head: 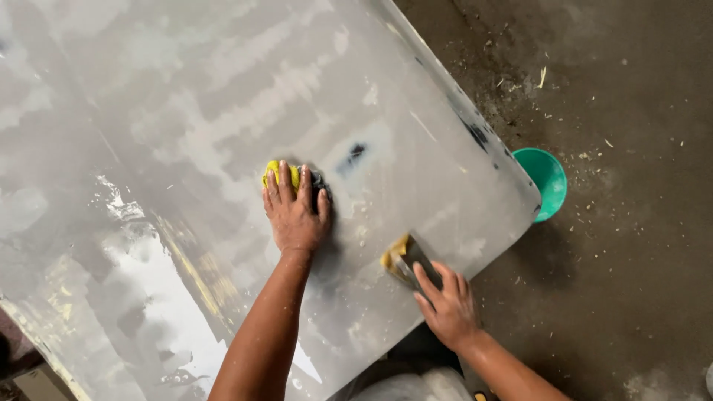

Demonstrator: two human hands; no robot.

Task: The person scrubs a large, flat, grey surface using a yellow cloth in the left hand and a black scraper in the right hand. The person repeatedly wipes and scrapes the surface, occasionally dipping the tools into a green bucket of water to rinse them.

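**Wet-sanding a grey panel, both hands pressed flat**

The left hand (pixel 295 212) lies palm-down, fingers spread over a yellow sponge (pixel 281 173) in mid-panel. The right hand (pixel 448 303) presses a sanding block (pixel 405 258) near the lower edge. The wet, patchy grey panel (pixel 186 111) is mid-rubbing, I judge; the next stroke needs even pressure. A green basin (pixel 549 178) sits on the dirty floor (pixel 631 260).

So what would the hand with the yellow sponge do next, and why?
Probably slide the left hand and its yellow sponge a little to the right, onto the dark spot on the grey panel. That mark lies just beside the fingers, while the right hand only rests a sanding block near the edge.
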